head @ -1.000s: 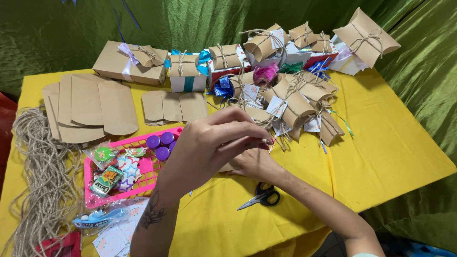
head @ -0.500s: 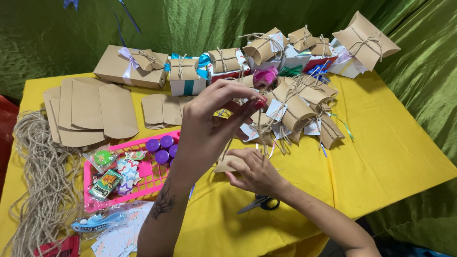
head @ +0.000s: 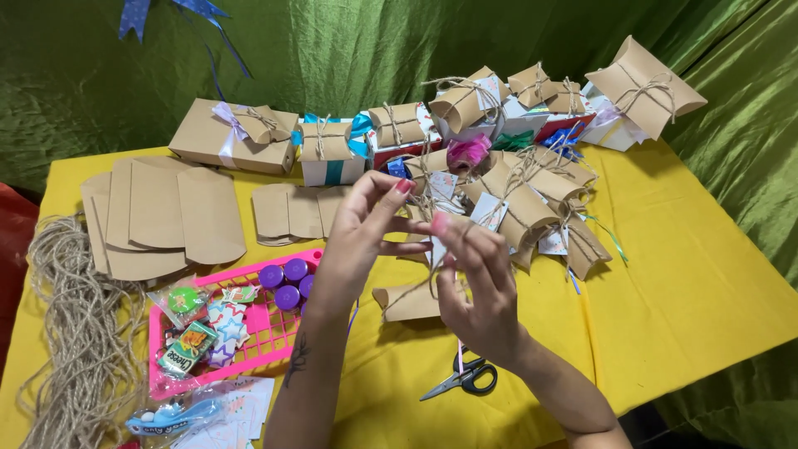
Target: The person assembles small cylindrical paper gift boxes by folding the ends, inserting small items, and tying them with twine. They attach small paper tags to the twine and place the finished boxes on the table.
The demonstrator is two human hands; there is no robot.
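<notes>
A yellow-clothed table (head: 690, 291) bears kraft boxes (head: 532, 199), twine (head: 79, 333), scissors (head: 465, 378) and a pink tray (head: 258, 333).

2 hands (head: 432, 249) knotting twine (head: 424, 283) over kraft box (head: 411, 303)

bare yellow table (head: 698, 283) right; box pile (head: 532, 191) behind; pink basket (head: 249, 333) left

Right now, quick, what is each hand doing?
Left hand: raised, fingertips pinched on thin brown jute twine.
Right hand: closed on the same twine, which runs down to the small brown kraft paper pillow box on the yellow tablecloth.
</notes>
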